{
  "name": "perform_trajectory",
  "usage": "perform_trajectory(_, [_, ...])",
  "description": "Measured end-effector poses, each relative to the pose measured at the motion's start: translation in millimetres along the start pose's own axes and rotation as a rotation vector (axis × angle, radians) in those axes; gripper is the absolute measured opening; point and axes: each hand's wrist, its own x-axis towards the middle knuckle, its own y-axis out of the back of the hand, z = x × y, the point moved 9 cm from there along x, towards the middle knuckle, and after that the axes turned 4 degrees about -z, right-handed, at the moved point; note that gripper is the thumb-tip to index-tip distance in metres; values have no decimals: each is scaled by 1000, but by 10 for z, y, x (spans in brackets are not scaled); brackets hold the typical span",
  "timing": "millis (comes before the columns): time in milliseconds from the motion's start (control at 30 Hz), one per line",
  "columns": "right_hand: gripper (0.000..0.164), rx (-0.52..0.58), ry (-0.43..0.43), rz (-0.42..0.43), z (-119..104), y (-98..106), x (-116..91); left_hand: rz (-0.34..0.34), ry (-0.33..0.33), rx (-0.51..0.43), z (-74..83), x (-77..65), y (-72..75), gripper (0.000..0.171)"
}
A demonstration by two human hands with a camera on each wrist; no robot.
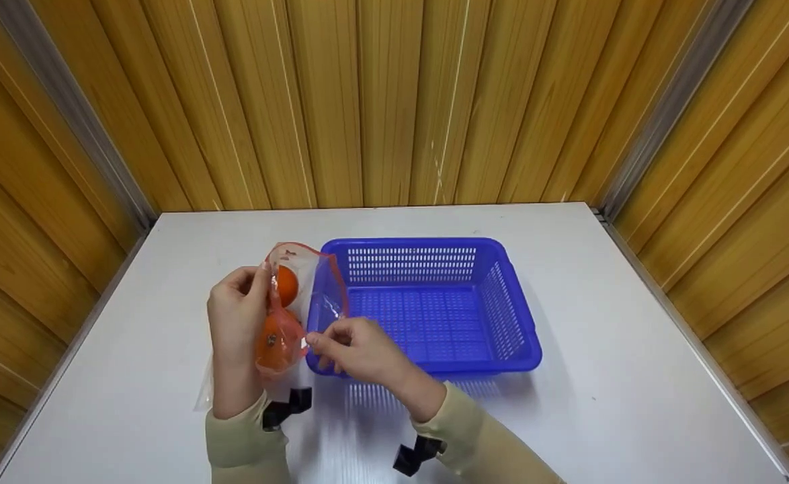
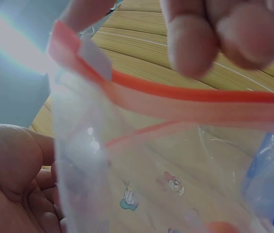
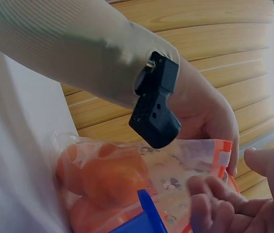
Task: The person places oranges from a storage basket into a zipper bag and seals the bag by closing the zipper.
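A clear zip bag with a red-orange rim and small printed cartoon figures stands with its mouth parted. Several oranges lie inside it. My left hand pinches the bag's rim on the left side, between thumb and fingers. On the right, my right hand is at the rim's near corner, beside the white slider. In the right wrist view its thumb and bent fingers stand apart around that corner. Whether a fingertip touches the slider, I cannot tell.
Right beside the bag is a blue plastic basket with slotted walls, its left rim partly behind the bag. A strip of clear plastic shows left of my left wrist. Wood-patterned panels enclose the white table.
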Motion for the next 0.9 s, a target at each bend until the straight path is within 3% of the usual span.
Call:
perform_trajectory(133, [41, -31, -13, -21, -28, -78, 12, 2, -11, -7, 14, -4, -7, 34])
perform_trajectory(367, [26, 8, 11, -29, -89, -132, 45, -16, -3, 12, 9, -21, -25, 33])
perform_trajectory(633, [24, 39, 28, -35, -31, -151, 34, -97, 103, 67, -65, -17, -20, 45])
perform_trajectory(900, [25, 44, 76, -60, -42, -174, 17, -186, 115, 80, 1, 45, 123, 41])
